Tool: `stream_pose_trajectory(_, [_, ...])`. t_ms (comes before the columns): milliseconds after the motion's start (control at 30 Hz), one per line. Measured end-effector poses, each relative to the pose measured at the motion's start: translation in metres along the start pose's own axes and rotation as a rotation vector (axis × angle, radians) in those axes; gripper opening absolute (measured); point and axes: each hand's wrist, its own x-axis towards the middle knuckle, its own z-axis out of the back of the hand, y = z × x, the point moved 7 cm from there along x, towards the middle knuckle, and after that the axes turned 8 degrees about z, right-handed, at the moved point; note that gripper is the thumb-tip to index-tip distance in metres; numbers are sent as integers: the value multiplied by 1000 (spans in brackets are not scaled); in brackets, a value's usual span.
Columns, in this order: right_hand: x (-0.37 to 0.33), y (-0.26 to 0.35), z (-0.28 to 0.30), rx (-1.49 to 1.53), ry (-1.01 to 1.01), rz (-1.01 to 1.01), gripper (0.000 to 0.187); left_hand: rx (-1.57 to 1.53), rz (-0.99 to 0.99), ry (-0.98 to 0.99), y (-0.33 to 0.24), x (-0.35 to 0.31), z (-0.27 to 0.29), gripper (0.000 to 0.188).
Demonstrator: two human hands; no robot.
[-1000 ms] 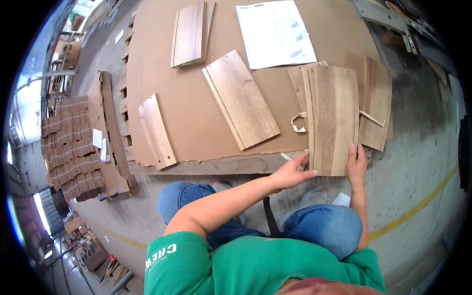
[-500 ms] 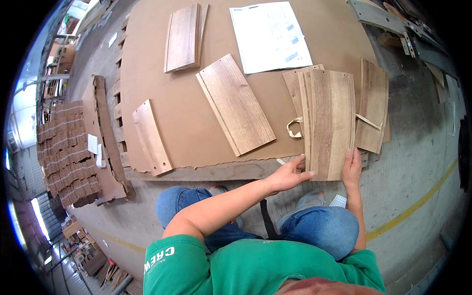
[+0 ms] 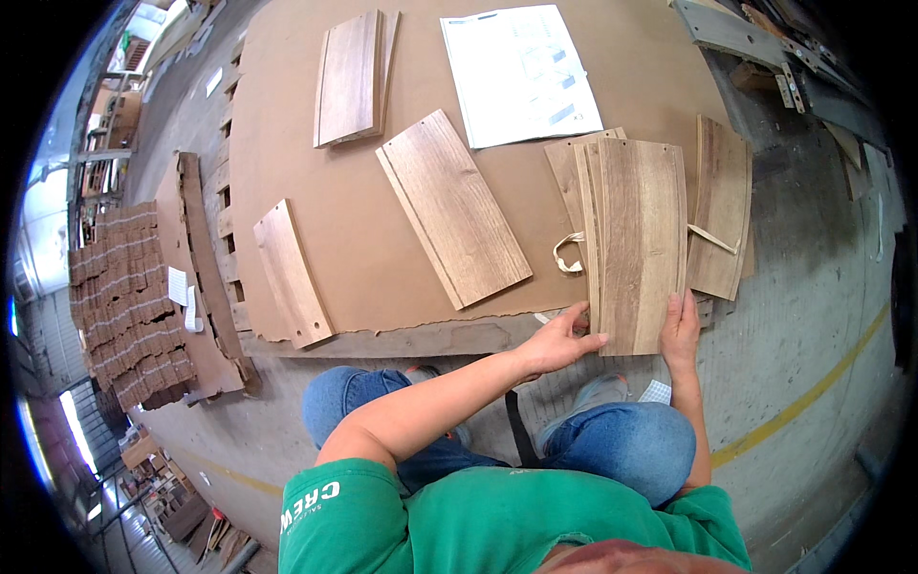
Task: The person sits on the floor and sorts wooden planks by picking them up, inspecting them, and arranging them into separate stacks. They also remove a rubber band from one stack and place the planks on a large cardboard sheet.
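Observation:
A fanned stack of wood-grain panels (image 3: pixel 639 239) lies at the right front of the cardboard-covered pallet, its near end jutting past the edge. My left hand (image 3: pixel 562 344) grips the stack's near left corner, thumb on top and fingers at the side. On the opposite edge, my right hand (image 3: pixel 680 330) is closed against the near right corner. Under and behind the stack, another panel (image 3: pixel 564 172) shows in part. A pale strip loop (image 3: pixel 568 253) pokes out on the left, and a similar strip (image 3: pixel 712 239) crosses more panels (image 3: pixel 722 206) at the right.
Brown cardboard (image 3: pixel 382 239) covers the pallet (image 3: pixel 421 340). On it lie a wide panel (image 3: pixel 454 210), a narrow panel (image 3: pixel 292 277) with holes, a small pile of panels (image 3: pixel 348 81) and a printed sheet (image 3: pixel 521 77). Stacked corrugated cardboard (image 3: pixel 129 297) stands left; metal parts (image 3: pixel 736 33) lie far right.
The whole view has shifted slightly, with the far things a little lower and to the left. Both hands keep their hold on the stack, which looks the same.

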Motion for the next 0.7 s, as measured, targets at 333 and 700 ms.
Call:
stream_pose_trajectory(333, [-3,-1,-1,-6,-6,14,40,-86,-62,12,6,8,1,68])
stream_pose_trajectory(700, [5,9,10,51,45,11,36,-113,-62,48,-6,11,-6,68])
